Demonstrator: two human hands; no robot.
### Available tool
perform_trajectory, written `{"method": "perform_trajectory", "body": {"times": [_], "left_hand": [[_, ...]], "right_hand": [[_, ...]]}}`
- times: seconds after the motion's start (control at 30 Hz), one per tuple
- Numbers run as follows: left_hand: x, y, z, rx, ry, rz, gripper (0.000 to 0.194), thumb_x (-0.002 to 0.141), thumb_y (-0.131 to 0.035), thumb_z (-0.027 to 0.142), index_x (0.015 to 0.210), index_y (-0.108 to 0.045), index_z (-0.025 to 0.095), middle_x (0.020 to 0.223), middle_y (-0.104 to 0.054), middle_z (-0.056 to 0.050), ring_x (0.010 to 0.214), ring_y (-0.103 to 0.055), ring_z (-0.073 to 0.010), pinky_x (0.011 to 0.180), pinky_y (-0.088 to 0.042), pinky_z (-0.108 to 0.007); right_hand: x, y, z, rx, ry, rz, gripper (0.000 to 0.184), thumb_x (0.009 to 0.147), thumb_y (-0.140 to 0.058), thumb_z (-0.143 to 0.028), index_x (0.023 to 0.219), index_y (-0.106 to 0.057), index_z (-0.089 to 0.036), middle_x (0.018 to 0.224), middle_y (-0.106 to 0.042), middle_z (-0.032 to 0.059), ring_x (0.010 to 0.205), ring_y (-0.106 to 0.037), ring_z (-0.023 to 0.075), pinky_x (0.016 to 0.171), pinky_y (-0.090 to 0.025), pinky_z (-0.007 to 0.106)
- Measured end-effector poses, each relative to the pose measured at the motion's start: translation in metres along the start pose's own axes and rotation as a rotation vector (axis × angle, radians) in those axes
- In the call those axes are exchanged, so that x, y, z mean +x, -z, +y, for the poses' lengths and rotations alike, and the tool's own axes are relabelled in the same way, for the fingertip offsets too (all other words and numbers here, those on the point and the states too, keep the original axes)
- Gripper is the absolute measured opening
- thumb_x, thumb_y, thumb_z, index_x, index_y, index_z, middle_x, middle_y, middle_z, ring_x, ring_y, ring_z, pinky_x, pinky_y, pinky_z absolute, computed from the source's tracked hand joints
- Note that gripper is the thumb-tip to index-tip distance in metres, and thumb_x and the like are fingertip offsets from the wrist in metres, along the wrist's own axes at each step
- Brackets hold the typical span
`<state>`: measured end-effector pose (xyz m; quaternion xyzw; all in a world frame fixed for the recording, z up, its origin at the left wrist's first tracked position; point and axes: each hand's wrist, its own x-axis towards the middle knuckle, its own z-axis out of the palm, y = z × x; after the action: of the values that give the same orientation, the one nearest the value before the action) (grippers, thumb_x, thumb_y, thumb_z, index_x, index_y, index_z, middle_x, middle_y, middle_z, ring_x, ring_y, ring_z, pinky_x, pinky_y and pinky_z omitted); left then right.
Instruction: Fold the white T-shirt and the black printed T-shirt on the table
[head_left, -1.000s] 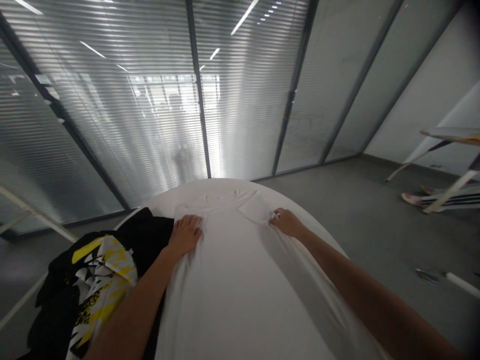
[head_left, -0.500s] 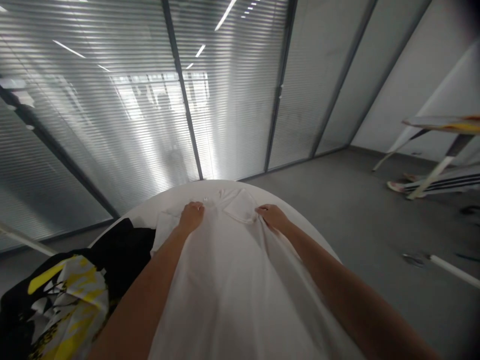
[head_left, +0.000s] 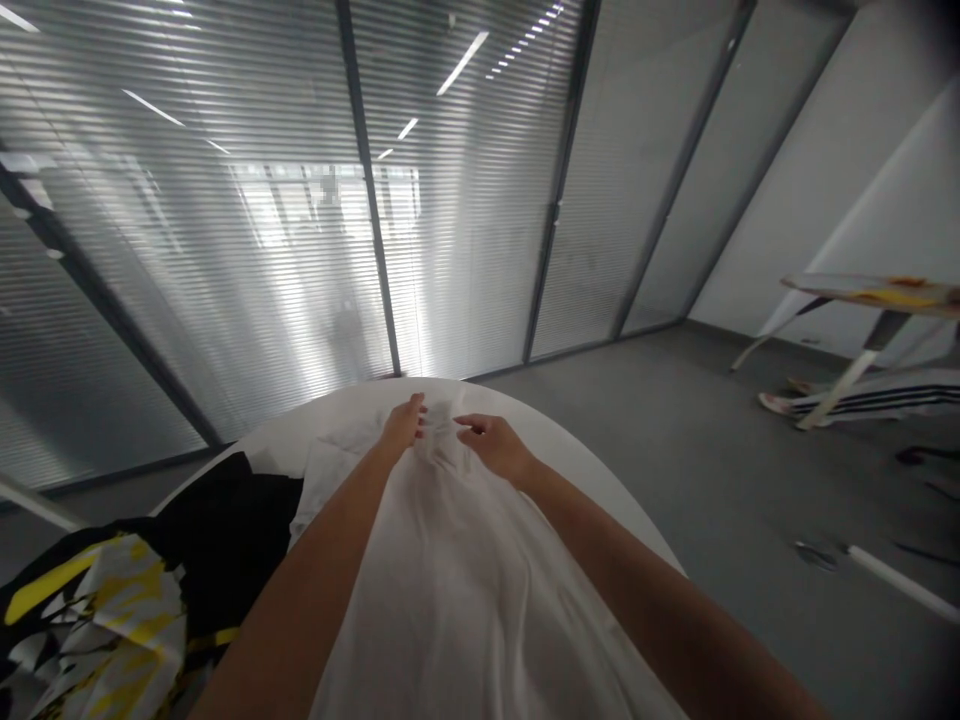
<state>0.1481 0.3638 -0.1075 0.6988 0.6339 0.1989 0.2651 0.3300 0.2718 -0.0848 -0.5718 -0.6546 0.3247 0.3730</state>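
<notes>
A white shirt (head_left: pixel 457 590) lies spread along a white rounded table (head_left: pixel 600 490), its collar end at the far side. My left hand (head_left: pixel 403 424) rests on the cloth near the collar, fingers stretched forward and flat. My right hand (head_left: pixel 493 445) is just to its right, fingers curled in a pinch on a fold of the shirt. Both forearms reach out over the garment.
A black, yellow and white printed garment (head_left: pixel 127 600) is heaped at the table's left side. Striped glass partitions (head_left: pixel 360 200) stand behind the table. At the right stands a board on white legs (head_left: pixel 870 300), with striped cloth and a white rod (head_left: pixel 900 585) on the grey floor.
Both hands have moved inward along the shirt's top, from its shoulders toward the collar, and now sit close together. The cloth between them has bunched up.
</notes>
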Motion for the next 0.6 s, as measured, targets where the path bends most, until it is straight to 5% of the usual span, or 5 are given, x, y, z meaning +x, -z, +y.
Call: {"method": "perform_trajectory", "body": {"times": [0.07, 0.17, 0.27, 0.4, 0.6], "left_hand": [[0.003, 0.001, 0.011, -0.204, 0.092, -0.132, 0.066, 0.094, -0.023, 0.064, 0.118, -0.062, 0.016, 0.091, -0.07, -0.01, 0.076, -0.068, -0.0203, 0.066, -0.054, -0.031], [0.002, 0.0, 0.021, -0.384, 0.214, -0.269, 0.061, 0.08, -0.051, 0.07, 0.11, -0.064, 0.018, 0.09, -0.071, -0.009, 0.072, -0.068, -0.0221, 0.062, -0.054, -0.032], [-0.003, 0.0, 0.02, -0.367, 0.194, -0.22, 0.042, 0.074, -0.07, 0.049, 0.099, -0.068, 0.015, 0.092, -0.072, -0.013, 0.08, -0.068, -0.0264, 0.065, -0.054, -0.035], [-0.012, 0.01, 0.005, -0.452, 0.139, -0.119, 0.035, 0.083, -0.062, 0.042, 0.108, -0.066, 0.017, 0.096, -0.073, -0.013, 0.083, -0.068, -0.0234, 0.066, -0.054, -0.031], [-0.012, 0.066, -0.036, -0.504, 0.151, 0.04, 0.035, 0.097, -0.043, 0.037, 0.123, -0.057, 0.018, 0.095, -0.073, -0.008, 0.077, -0.069, -0.0174, 0.065, -0.056, -0.028]], "right_hand": [[-0.004, -0.015, -0.013, 0.025, 0.085, -0.062, 0.036, 0.086, -0.053, -0.027, 0.114, -0.073, -0.015, 0.085, -0.074, 0.0041, 0.071, -0.061, 0.016, 0.067, -0.045, 0.026], [-0.012, -0.036, -0.026, 0.025, 0.18, -0.165, 0.031, 0.087, -0.049, -0.022, 0.105, -0.074, -0.019, 0.091, -0.074, 0.0027, 0.079, -0.063, 0.0166, 0.075, -0.046, 0.027], [-0.027, -0.049, -0.032, -0.06, 0.192, -0.175, 0.035, 0.082, -0.05, -0.015, 0.11, -0.071, -0.02, 0.1, -0.072, 0.0029, 0.088, -0.063, 0.0176, 0.082, -0.045, 0.027], [-0.064, -0.046, -0.025, -0.266, 0.105, -0.14, 0.062, 0.073, -0.054, -0.013, 0.134, -0.053, -0.019, 0.113, -0.066, 0.0077, 0.093, -0.061, 0.0193, 0.082, -0.044, 0.029], [-0.127, -0.016, -0.011, -0.521, -0.058, -0.315, 0.05, 0.08, -0.048, -0.015, 0.129, -0.057, -0.019, 0.109, -0.067, 0.0085, 0.095, -0.062, 0.0204, 0.087, -0.042, 0.033]]}}
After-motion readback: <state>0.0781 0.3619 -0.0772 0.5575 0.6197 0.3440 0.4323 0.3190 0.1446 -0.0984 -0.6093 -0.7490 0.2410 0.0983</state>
